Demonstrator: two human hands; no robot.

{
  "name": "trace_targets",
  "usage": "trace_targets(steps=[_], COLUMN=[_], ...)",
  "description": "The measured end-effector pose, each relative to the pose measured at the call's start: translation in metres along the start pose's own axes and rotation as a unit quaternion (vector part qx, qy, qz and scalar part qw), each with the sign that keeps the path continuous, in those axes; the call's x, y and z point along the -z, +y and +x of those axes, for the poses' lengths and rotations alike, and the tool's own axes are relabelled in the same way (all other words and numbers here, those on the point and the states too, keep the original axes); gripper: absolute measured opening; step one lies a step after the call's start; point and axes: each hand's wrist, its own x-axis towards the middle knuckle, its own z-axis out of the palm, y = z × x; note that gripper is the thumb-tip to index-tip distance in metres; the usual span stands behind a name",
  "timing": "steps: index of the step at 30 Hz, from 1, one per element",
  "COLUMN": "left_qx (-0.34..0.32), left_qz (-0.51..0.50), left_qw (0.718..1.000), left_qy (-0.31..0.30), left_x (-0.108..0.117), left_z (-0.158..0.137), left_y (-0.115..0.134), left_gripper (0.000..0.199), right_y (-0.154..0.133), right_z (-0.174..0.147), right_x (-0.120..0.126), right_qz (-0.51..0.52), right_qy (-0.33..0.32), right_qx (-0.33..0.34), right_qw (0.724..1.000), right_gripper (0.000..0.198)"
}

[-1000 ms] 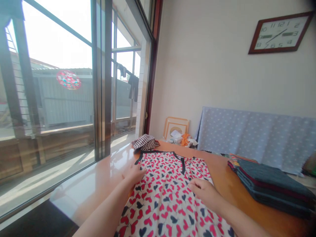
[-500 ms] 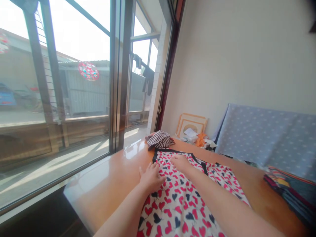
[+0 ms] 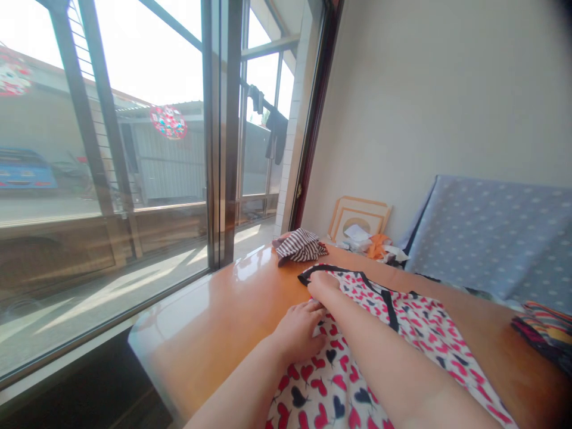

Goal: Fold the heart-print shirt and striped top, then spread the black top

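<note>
A heart-print garment [image 3: 357,393], white with red and black hearts and black trim, lies spread on the wooden table. At its far left corner my right hand [image 3: 322,286] is closed, its curled fingers on the fabric beside the black-trimmed edge. My left hand [image 3: 300,330] rests just nearer to me over the garment's left side. Its fingers are stretched toward the right hand, with the thumb apart. The fabric under both palms is hidden.
A brown-and-white striped cloth bundle [image 3: 302,245] lies on the table's [image 3: 214,333] far end. Folded striped clothes [image 3: 543,328] sit at the right. A grey dotted cover [image 3: 491,232], wooden frames [image 3: 360,215] and an orange wrapper [image 3: 379,245] are beyond the table. A window [image 3: 147,179] borders the left.
My right hand has moved to the garment's far left corner and closed there. My left hand has come closer beside it, and the garment's left edge looks drawn inward. The view has shifted slightly.
</note>
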Motion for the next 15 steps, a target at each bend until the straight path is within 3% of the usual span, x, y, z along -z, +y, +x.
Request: trace_targets(steps=[6,10,15], left_qx=[0.118,0.2,0.259], left_qz=[0.022,0.06,0.09], left_qw=[0.992,0.977,0.959], left_qy=[0.038,0.03,-0.072], left_x=[-0.003,0.002,0.025], left_z=[-0.001,-0.003,-0.01], left_y=[-0.002,0.008,0.027], left_gripper=[0.07,0.05,0.018], right_y=[0.037,0.069,0.103], right_z=[0.01,0.014,0.008], right_x=[0.025,0.053,0.086], right_qz=[0.142,0.249,0.346], right_qy=[0.018,0.019,0.016], right_qx=[-0.038,-0.105,-0.154], right_qw=[0.989,0.963,0.925], right_gripper=[0.021,0.034,0.038])
